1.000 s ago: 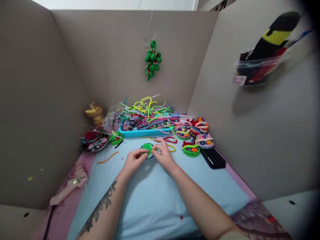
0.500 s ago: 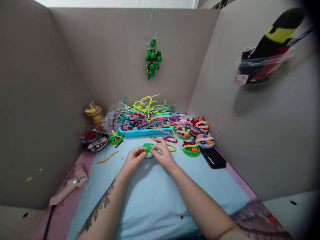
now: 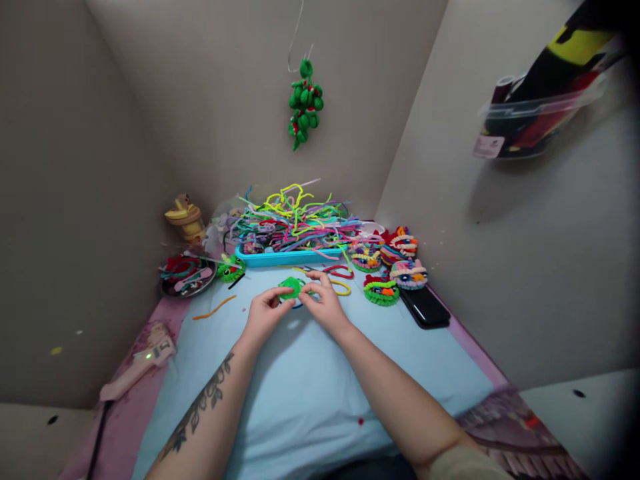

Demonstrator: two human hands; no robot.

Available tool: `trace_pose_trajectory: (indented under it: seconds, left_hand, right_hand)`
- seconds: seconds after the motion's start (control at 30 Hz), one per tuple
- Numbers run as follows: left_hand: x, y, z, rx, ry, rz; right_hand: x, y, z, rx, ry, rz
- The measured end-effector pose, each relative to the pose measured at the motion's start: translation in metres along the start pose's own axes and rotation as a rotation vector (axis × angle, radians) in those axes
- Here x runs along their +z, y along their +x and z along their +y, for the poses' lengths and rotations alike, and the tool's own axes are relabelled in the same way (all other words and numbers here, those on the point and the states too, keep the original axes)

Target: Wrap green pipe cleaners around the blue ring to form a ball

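Both hands meet over the light blue mat near its far end. My left hand pinches the left edge of a small round green pipe-cleaner piece. My right hand pinches the same piece from the right, fingers curled round it. The piece is held just above the mat, with a bit of blue showing under it. Loose red and yellow pipe cleaners lie just beyond my right hand.
A turquoise tray heaped with coloured pipe cleaners stands at the back. Several finished round pieces and a black phone lie at the right. A metal dish, an orange pipe cleaner and a pink glue gun are at the left. Grey partition walls enclose the desk.
My hands have kept hold of the green piece and turned it slightly between the fingers. The view has tilted a little; nothing else on the desk has moved.
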State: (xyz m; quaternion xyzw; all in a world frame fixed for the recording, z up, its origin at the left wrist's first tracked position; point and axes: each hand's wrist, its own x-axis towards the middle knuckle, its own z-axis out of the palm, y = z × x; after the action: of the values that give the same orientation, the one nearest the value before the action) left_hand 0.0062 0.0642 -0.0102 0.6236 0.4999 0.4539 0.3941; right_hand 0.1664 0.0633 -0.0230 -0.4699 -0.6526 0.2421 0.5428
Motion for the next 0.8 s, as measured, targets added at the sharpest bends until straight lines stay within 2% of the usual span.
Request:
trace_pose_trajectory:
  seconds: [0.2,0.43,0.8]
  left_hand:
    - [0.0,-0.001,0.001,-0.018,-0.047,-0.017]
    - [-0.004,0.002,0.0,-0.059,-0.06,0.068]
    - [-0.004,0.006,-0.011,-0.104,-0.216,0.017]
  right_hand:
    - [-0.002,0.0,-0.003,0.0,-0.014,0.001]
    - [-0.011,0.005,-0.001,-0.017,-0.069,0.043]
    - [-0.005,0.006,0.019,-0.056,-0.203,-0.152]
